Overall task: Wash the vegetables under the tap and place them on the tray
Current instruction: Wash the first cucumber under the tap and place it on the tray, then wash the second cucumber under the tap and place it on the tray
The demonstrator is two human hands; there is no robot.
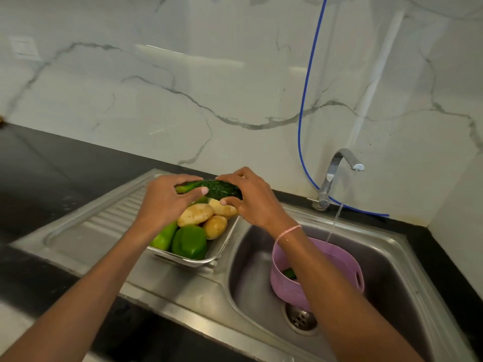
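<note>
A: Where is the dark green bumpy gourd (217,188)?
B: Over the rectangular steel tray (183,259) of yellow potatoes (195,214) and green peppers (189,241); left hand (167,202) and right hand (251,199) both grasp its ends.

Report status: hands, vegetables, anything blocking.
Left hand, right hand grip dark green gourd over tray. Potatoes, green peppers in tray. Tap running, nothing blocking.
</note>
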